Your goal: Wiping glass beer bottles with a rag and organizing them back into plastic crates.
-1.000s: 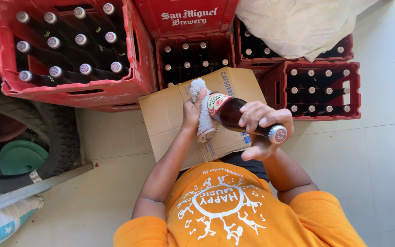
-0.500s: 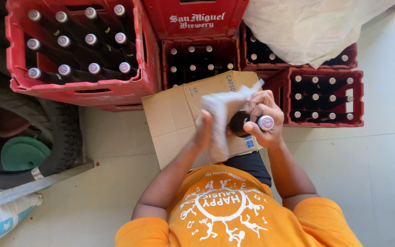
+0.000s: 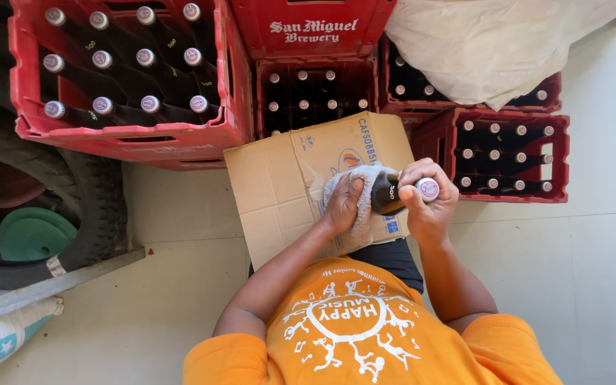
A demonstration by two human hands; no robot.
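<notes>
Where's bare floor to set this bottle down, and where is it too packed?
Free: pale floor between the tyre and the cardboard sheet; more floor below the right-hand crate. Crowded: red crates full of bottles ahead; both hands hold bottle and cloth over the cardboard.

Your bottle (image 3: pixel 386 194) sits between both hands over the flattened carton (image 3: pixel 279 185) on the floor (crates (image 3: pixel 130 135) ahead, tyre (image 3: pixel 87 207) at left).
</notes>
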